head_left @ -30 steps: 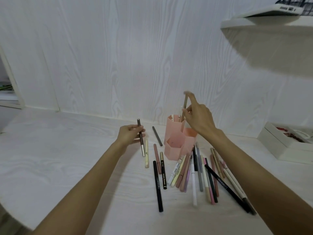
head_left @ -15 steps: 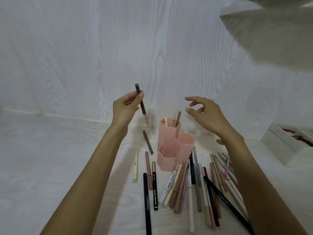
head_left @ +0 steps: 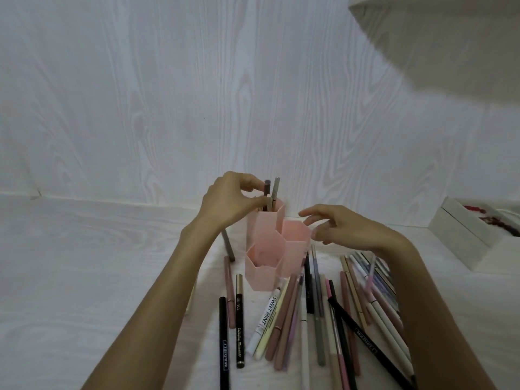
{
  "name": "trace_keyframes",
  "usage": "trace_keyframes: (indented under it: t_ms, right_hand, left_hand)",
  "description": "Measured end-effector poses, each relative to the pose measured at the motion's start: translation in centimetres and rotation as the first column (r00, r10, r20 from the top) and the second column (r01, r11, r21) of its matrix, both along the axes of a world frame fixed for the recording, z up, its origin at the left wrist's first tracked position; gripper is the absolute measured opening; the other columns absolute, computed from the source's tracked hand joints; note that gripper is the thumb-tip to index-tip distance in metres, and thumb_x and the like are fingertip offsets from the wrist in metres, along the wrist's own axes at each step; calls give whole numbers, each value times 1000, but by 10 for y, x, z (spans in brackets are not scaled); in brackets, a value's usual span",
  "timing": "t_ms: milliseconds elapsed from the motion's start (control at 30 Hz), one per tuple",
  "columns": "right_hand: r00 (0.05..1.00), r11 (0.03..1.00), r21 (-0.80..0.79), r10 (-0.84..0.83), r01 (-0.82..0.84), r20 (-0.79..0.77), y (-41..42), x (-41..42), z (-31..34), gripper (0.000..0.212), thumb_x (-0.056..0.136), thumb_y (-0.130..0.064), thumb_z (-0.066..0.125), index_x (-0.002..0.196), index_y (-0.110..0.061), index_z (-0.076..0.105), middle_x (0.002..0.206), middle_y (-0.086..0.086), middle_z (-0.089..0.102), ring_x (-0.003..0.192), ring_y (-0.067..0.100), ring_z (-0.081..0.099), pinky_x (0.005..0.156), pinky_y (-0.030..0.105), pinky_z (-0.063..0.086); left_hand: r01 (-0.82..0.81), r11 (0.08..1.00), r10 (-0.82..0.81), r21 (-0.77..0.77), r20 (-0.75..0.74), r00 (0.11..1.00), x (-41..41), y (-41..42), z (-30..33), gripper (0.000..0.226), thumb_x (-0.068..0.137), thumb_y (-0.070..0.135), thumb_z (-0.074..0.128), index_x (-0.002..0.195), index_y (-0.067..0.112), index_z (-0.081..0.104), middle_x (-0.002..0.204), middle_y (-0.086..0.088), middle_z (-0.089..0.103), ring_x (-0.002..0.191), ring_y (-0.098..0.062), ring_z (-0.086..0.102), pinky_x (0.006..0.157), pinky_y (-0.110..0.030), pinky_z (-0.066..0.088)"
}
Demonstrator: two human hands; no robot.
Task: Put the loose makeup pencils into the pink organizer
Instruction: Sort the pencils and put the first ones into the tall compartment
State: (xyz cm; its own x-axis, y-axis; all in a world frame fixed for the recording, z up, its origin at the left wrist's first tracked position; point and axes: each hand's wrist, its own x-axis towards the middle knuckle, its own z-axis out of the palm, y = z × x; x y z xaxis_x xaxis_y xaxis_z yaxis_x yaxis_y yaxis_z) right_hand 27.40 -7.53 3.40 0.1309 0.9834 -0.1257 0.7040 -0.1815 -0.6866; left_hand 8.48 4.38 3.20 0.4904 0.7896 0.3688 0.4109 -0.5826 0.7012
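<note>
The pink organizer [head_left: 270,257], made of hexagonal cups, stands mid-table. My left hand [head_left: 228,202] pinches a dark brown pencil [head_left: 266,190] upright, its lower part inside the tall back cup, beside a grey pencil [head_left: 275,187] standing there. My right hand [head_left: 337,225] hovers just right of the organizer's right cup, fingers spread, holding nothing. Several loose pencils [head_left: 323,313] lie fanned out in front and to the right, among them a white "SWEET MINT" one [head_left: 266,319] and black ones [head_left: 223,342]. A grey pencil [head_left: 228,244] lies left of the organizer.
A white open box [head_left: 475,235] with red items sits at the right. A white wood-grain wall [head_left: 197,108] rises directly behind the organizer. A shelf [head_left: 439,38] overhangs at the top right.
My left hand carried the dark brown pencil from up at the left down into the tall back cup. My right hand dropped lower, beside the organizer's right cup.
</note>
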Motion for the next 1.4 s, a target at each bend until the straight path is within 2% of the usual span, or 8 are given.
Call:
trace_keyframes:
  t_ms: [233, 333, 533, 633, 867, 1067, 1233, 1400]
  right_hand:
    - [998, 997, -52, 52, -51, 23, 2, -6, -2, 65, 77, -27, 75, 134, -27, 43, 123, -10, 52, 94, 2, 61, 82, 19, 46]
    - [999, 998, -44, 48, -48, 0, 1, -5, -2, 65, 79, -22, 73, 135, -27, 42, 123, -8, 52, 94, 3, 61, 81, 18, 48]
    - [975, 962, -164, -220, 217, -4, -7, 7, -6, 44, 86, -8, 65, 128, -10, 51, 103, 5, 62, 77, 10, 63, 55, 17, 48]
    - [946, 915, -245, -298, 321, 128, -4, 1, -17, 25, 88, -15, 63, 108, -1, 64, 82, 4, 66, 61, 11, 62, 45, 17, 44]
    - [916, 904, -241, -280, 352, 289, 5, -8, -46, 36, 84, -31, 66, 63, -9, 48, 55, 6, 53, 44, 15, 47, 48, 22, 37]
    - [941, 888, -314, -312, 337, 129, 9, -9, -48, 34, 86, -26, 65, 64, -10, 45, 49, 2, 47, 33, 9, 39, 34, 12, 30]
    - [938, 877, -345, -343, 336, 42, 6, -2, -44, 35, 88, -28, 62, 63, -7, 51, 44, 1, 48, 42, 14, 38, 41, 20, 31]
    - [870, 888, -210, -450, 410, -201, -3, 5, -28, 24, 87, -25, 65, 86, -2, 67, 72, 8, 66, 58, 14, 58, 42, 16, 45]
  left_hand:
    - [217, 937, -180, -275, 155, 971, -8, 9, -9, 18, 84, 50, 64, 94, 38, 73, 88, 28, 72, 88, 18, 62, 67, 3, 43]
    - [153, 943, -119, -295, 128, 985, -19, 18, -8, 31, 88, 57, 52, 101, 34, 70, 94, 23, 70, 91, 9, 63, 81, -16, 48]
    - [-471, 856, 173, -213, -742, 648, -77, 34, -29, 43, 82, 42, 71, 105, 8, 58, 92, -9, 67, 94, -27, 67, 93, -40, 53]
    - [-485, 825, 100, -292, -767, 633, -79, 30, -43, 39, 80, 40, 73, 83, 7, 52, 63, -5, 59, 62, -21, 62, 85, -34, 56]
    - [-336, 846, 32, -414, -589, 807, -66, 31, -47, 20, 89, 23, 66, 93, 4, 66, 83, -8, 70, 75, -20, 70, 69, -32, 59]
    - [-126, 907, 145, -402, 17, 989, -71, 26, -9, 19, 94, 21, 58, 97, 4, 65, 91, -10, 68, 72, -10, 65, 58, -22, 53]
    - [-115, 990, 141, -82, 630, 764, -69, 5, 30, 19, 95, 23, 58, 103, 7, 61, 93, -1, 68, 74, -5, 71, 64, -17, 56]
    - [-73, 997, 64, -20, 723, 688, -50, -12, 34, 18, 96, 20, 57, 104, 5, 60, 92, 1, 66, 80, -4, 72, 69, -17, 55]
